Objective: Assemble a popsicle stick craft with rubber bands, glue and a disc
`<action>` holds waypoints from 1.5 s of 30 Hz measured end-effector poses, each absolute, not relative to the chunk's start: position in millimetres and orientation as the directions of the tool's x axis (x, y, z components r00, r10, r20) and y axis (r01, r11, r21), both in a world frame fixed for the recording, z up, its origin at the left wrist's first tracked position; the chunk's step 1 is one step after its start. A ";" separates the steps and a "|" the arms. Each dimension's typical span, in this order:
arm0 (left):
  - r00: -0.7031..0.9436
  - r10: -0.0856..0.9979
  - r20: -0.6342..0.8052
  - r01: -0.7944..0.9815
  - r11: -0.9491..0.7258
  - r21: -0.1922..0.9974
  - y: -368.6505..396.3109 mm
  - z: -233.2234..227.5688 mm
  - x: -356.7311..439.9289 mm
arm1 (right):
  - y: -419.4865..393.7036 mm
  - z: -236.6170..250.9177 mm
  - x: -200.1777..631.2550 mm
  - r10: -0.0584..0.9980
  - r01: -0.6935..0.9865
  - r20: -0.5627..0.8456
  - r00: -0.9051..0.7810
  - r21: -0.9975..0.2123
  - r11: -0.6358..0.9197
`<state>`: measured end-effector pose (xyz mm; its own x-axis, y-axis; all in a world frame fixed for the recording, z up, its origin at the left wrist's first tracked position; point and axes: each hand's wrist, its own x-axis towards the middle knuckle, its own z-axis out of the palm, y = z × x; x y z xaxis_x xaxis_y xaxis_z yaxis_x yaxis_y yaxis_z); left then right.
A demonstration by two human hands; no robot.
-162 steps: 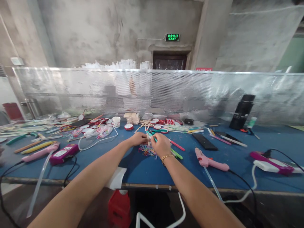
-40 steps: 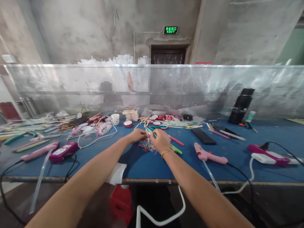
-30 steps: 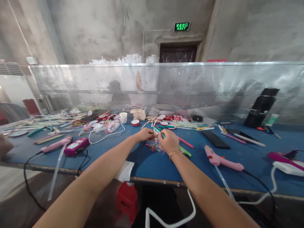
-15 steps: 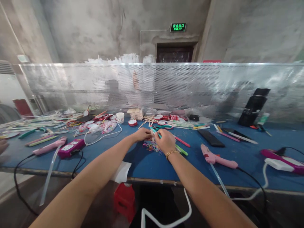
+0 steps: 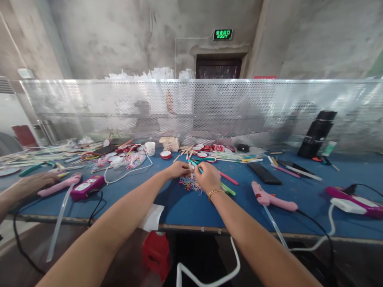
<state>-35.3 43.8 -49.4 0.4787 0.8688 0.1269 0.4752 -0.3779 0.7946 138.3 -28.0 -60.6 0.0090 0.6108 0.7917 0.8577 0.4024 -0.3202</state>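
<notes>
At the far left edge a co-worker's hand (image 5: pixel 31 183) rests flat on the blue-topped worktable (image 5: pixel 185 207), just beside a pale pink glue gun (image 5: pixel 56 187) and a magenta box-shaped device with a white label (image 5: pixel 87 186). Further in, a white cable (image 5: pixel 131 171) loops around a heap of clear bags with pink contents (image 5: pixel 131 158), with a small white cup (image 5: pixel 150 148) behind it. At the centre the person's left hand (image 5: pixel 178 169) and right hand (image 5: pixel 208 179) meet, fingertips almost touching, both pinched on a small bundle of pale wooden sticks (image 5: pixel 191 169) held upright between them (what binds it is too small to make out). Directly beneath the hands lies a tangled pile of multicoloured rubber bands (image 5: pixel 189 185), touching the table. A gold bracelet (image 5: pixel 214 193) circles the right wrist. To the right of that hand lie a green stick (image 5: pixel 228 189) and a red stick (image 5: pixel 229 178), then a second pink glue gun (image 5: pixel 273 199), well apart from the hands. A flat black bar (image 5: pixel 263 173) sits behind it, and a black bottle (image 5: pixel 317 133) stands by the perforated metal screen (image 5: pixel 269 107).
</notes>
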 end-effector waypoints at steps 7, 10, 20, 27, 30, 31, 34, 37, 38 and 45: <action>0.510 0.855 0.096 0.433 -0.352 0.830 41.1 -46.7 -36.3 | -29.3 -59.7 138.0 0.606 0.847 0.795 -0.021 -0.308 0.433; 0.516 0.852 0.088 0.419 -0.341 0.841 40.3 -45.5 -35.6 | -29.0 -60.0 138.4 0.608 0.853 0.793 0.013 -0.327 0.408; 0.514 0.854 0.084 0.420 -0.336 0.843 40.1 -45.8 -35.5 | -28.9 -60.1 137.8 0.612 0.857 0.791 0.006 -0.320 0.405; 0.492 0.867 0.077 0.433 -0.320 0.843 35.7 -42.8 -33.4 | -28.4 -61.1 138.5 0.611 0.856 0.792 -0.003 -0.314 0.411; 0.496 0.866 0.071 0.417 -0.309 0.855 32.2 -40.1 -31.9 | -28.4 -61.2 138.9 0.609 0.856 0.793 0.010 -0.321 0.405; 0.495 0.866 0.073 0.418 -0.311 0.854 31.5 -39.5 -31.5 | -28.4 -61.2 138.9 0.605 0.854 0.796 0.006 -0.318 0.411; 0.492 0.867 0.077 0.428 -0.318 0.846 31.2 -38.8 -30.8 | -27.8 -61.5 138.9 0.596 0.849 0.803 -0.014 -0.305 0.431; 0.494 0.867 0.074 0.429 -0.317 0.846 32.4 -39.4 -30.8 | -26.6 -62.5 139.0 0.598 0.854 0.802 -0.001 -0.310 0.417; 0.496 0.865 0.073 0.428 -0.317 0.846 32.8 -39.7 -30.9 | -26.4 -62.7 139.1 0.599 0.856 0.801 0.007 -0.315 0.411; 0.503 0.859 0.099 0.428 -0.347 0.835 31.9 -41.9 -32.0 | -27.3 -63.8 139.0 0.605 0.856 0.796 -0.016 -0.301 0.420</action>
<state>-32.0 31.9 -41.9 0.5026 0.8588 0.0995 0.4279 -0.3471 0.8345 139.0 -27.3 -63.8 -0.0163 0.6047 0.7963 0.8562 0.4197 -0.3012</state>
